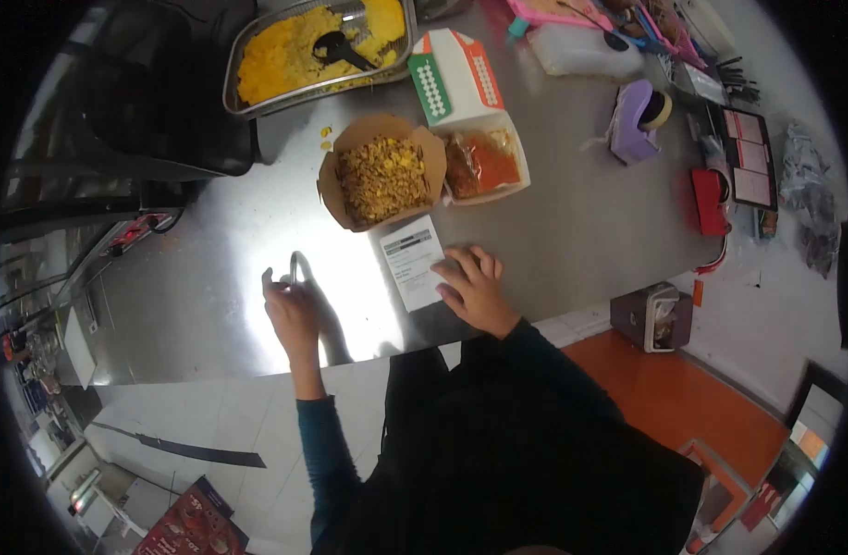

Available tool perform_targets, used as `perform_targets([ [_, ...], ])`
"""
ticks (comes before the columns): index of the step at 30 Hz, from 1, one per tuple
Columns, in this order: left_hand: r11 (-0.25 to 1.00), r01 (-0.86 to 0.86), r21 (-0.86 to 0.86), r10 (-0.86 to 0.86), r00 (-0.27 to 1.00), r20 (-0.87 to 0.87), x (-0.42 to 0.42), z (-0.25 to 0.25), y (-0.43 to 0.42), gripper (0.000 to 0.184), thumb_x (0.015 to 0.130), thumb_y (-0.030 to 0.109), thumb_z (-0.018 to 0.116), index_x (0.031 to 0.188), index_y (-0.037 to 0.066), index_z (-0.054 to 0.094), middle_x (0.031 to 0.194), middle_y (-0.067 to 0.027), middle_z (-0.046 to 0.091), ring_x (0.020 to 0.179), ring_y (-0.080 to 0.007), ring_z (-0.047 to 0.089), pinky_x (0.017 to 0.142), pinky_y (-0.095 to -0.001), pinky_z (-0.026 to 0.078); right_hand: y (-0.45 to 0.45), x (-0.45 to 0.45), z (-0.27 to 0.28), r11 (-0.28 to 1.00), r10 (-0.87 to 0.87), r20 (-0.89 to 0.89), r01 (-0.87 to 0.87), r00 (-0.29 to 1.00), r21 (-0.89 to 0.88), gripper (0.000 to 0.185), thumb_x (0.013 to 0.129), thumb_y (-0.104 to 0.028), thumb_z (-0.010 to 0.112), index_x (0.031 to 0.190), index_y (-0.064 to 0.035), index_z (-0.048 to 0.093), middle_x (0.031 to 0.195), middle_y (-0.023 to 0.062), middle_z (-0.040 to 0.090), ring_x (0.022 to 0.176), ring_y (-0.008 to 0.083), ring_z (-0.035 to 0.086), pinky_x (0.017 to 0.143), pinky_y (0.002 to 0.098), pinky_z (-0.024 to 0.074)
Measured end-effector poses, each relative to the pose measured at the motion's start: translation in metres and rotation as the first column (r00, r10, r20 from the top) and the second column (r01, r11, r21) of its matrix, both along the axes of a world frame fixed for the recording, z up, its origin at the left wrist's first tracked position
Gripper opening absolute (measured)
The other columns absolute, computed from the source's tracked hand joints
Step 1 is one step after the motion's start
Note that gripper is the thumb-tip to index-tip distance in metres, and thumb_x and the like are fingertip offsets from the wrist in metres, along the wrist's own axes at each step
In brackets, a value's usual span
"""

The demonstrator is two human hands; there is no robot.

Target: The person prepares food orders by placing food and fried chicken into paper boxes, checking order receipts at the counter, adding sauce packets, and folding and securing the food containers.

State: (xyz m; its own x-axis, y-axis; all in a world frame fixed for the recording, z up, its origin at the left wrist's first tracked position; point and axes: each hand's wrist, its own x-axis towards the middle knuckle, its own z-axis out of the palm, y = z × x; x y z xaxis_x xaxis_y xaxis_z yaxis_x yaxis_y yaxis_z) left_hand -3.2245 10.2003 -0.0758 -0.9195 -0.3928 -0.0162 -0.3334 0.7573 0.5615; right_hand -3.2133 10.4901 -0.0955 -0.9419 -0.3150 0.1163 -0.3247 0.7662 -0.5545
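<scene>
On the steel counter, my left hand (291,313) is closed around a thin curved metal utensil (294,268), whose lower part is hidden by the fingers. My right hand (472,289) rests with its fingers apart on the right edge of a printed white slip (410,263). Just beyond the slip stands an open brown paper box (380,176) full of rice. Touching it on the right is an open white, green and orange carton (486,159) with a clear-wrapped red-orange item (480,161) inside.
A metal tray (248,108) of yellow food with a black spoon (343,51) lies at the back. To the right are a plastic container (586,50), a purple tape dispenser (634,122) and a red object (708,201). A black appliance (165,83) stands back left.
</scene>
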Motion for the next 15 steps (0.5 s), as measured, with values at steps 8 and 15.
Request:
perform_targets([
  [8,-0.173,0.071,0.982,0.043,0.997,-0.064,0.037,0.021,-0.005,0.033,0.083,0.002,0.054,0.113,0.005,0.042,0.092,-0.004,0.051,0.082,-0.0128,0.05,0.074,-0.0233,0.042,-0.013,-0.003,0.002,0.994,0.022,-0.055,-0.016,0.998,0.105,0.039,0.075,-0.024,0.059,0.112,-0.0196,0.053,0.125,0.0046,0.04,0.112,0.0298,0.032,0.088,0.0463,0.0244],
  [15,0.01,0.161,0.987,0.102,0.982,-0.161,0.049,-0.021,0.078,0.023,0.088,0.02,0.05,0.101,0.001,0.048,0.093,-0.0065,0.05,0.091,-0.0162,0.048,0.08,-0.0297,0.039,-0.024,0.013,0.0,0.983,-0.13,-0.047,0.135,0.99,0.127,0.042,0.073,-0.028,0.059,0.114,-0.0235,0.053,0.124,0.0087,0.038,0.11,0.0314,0.03,0.088,0.0462,0.0224],
])
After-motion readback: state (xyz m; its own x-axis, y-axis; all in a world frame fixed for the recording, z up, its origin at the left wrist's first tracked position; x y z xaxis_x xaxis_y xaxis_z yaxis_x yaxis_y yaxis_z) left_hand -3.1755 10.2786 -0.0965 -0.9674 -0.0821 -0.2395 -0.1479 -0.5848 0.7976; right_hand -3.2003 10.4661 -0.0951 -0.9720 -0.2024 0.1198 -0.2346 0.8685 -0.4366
